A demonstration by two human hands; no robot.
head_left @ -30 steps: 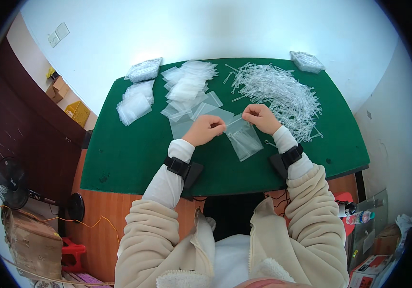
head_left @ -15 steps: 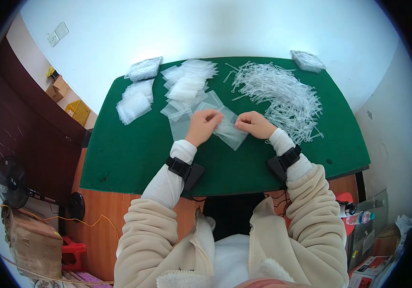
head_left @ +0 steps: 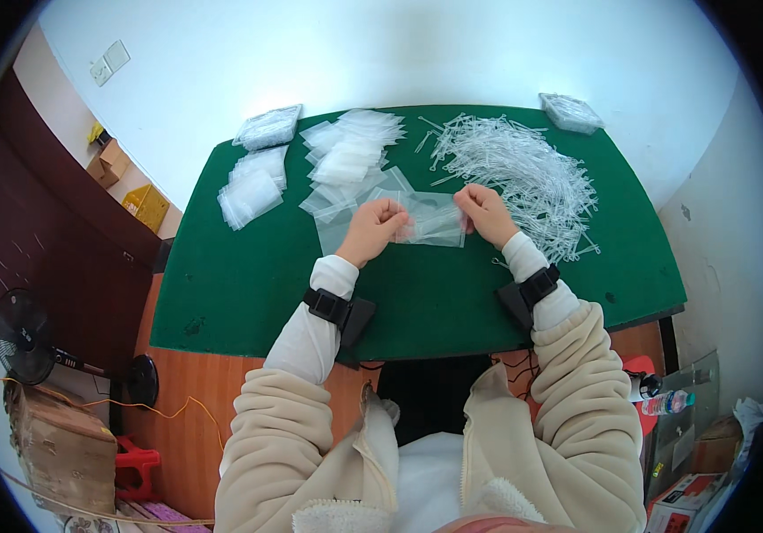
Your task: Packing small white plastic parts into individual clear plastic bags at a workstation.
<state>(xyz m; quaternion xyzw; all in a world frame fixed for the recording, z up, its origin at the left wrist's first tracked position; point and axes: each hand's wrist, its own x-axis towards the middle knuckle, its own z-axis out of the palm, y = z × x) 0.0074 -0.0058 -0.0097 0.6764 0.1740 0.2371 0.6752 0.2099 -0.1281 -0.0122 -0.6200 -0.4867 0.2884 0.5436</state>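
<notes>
A clear plastic bag (head_left: 436, 227) is stretched between my two hands over the middle of the green table, with faint clear pieces showing inside. My left hand (head_left: 374, 233) pinches its left end, and my right hand (head_left: 488, 216) grips the upper right corner. Under and behind my left hand lie loose flat bags (head_left: 335, 197), reaching up to a spread stack of clear bags (head_left: 350, 151). Right of my right hand is a large heap of thin clear plastic pieces with looped ends (head_left: 523, 178).
Overlapping bags (head_left: 251, 191) lie at the table's left, with a packed clear bundle (head_left: 267, 127) behind them. Another bundle (head_left: 571, 113) sits at the back right corner. The green tabletop (head_left: 248, 293) meets a white wall. A black fan (head_left: 21, 333) stands at the left.
The bag has turned from a slant to nearly level. My right hand has moved slightly right and up, drawing the bag out sideways; my left hand stays almost in place.
</notes>
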